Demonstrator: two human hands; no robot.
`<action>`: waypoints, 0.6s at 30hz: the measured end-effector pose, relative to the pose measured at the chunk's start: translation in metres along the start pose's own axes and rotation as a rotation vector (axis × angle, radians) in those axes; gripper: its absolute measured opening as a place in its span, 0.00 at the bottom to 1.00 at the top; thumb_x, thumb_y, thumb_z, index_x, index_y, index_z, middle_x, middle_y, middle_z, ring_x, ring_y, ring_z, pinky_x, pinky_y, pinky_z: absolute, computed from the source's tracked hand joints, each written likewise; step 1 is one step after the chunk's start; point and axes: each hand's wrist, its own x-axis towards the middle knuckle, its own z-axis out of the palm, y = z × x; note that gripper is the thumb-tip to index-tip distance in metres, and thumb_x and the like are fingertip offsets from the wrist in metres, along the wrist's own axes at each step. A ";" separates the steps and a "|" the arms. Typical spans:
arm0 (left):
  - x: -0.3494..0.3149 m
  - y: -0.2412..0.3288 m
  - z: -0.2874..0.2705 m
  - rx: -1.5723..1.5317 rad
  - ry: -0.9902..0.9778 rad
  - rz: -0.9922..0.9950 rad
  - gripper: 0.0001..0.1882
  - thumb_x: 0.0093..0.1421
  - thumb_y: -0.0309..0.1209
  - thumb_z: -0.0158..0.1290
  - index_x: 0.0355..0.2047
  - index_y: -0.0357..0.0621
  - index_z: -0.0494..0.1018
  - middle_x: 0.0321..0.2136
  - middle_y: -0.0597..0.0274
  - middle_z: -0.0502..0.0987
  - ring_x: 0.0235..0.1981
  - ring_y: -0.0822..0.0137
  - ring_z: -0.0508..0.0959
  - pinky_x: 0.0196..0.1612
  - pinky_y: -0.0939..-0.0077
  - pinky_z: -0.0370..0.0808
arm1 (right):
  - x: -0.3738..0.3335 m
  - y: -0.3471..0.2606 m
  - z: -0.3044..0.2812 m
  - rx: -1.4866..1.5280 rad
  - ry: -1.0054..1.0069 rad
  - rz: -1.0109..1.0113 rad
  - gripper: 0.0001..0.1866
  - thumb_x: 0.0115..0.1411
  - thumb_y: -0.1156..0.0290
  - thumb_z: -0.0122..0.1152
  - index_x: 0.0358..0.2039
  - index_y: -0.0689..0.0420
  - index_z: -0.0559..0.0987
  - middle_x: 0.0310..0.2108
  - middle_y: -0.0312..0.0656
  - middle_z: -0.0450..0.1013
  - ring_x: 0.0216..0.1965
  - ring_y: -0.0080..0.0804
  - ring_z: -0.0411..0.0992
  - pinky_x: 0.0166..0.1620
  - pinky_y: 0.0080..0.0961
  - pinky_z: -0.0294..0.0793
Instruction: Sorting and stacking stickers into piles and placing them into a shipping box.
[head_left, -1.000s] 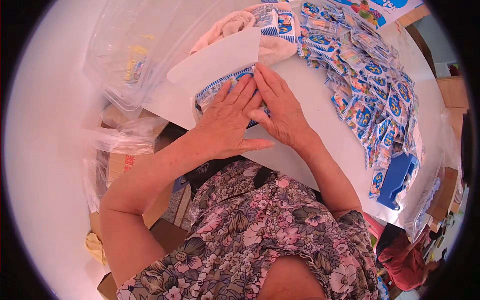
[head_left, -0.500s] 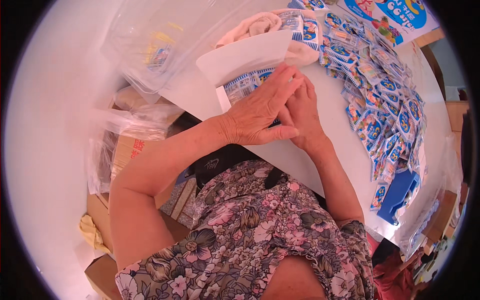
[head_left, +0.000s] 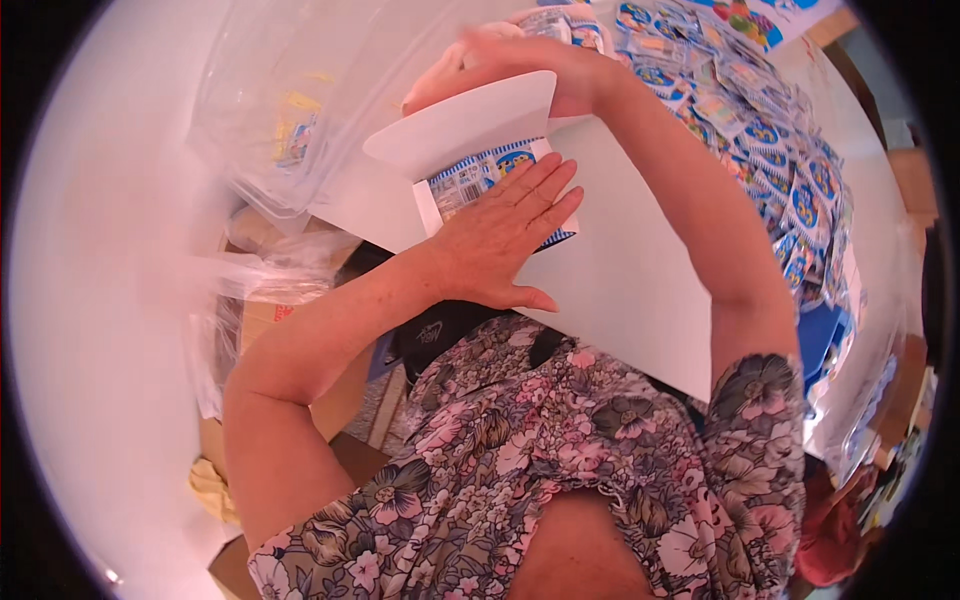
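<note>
As the left hand [head_left: 505, 230], spread, apparently steadies the box [head_left: 428, 208] near the bench [head_left: 620, 290] edge, whether the right hand [head_left: 545, 68] grips cannot be told.

I make out blue oval labels [head_left: 805, 203] with pale lettering on the sachets [head_left: 715, 75] at upper right, a barcode [head_left: 470, 190] on a packet [head_left: 447, 203] in the white box [head_left: 427, 208] near centre, and red print [head_left: 284, 312] on a carton [head_left: 258, 322] at middle left.
</note>
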 end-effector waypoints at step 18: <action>-0.067 0.036 -0.011 0.191 0.535 0.048 0.32 0.50 0.34 0.67 0.55 0.37 0.70 0.59 0.42 0.67 0.63 0.40 0.65 0.63 0.52 0.67 | -0.035 0.076 0.040 -1.227 -0.052 -0.388 0.33 0.67 0.40 0.42 0.63 0.49 0.71 0.70 0.42 0.58 0.72 0.43 0.49 0.72 0.52 0.36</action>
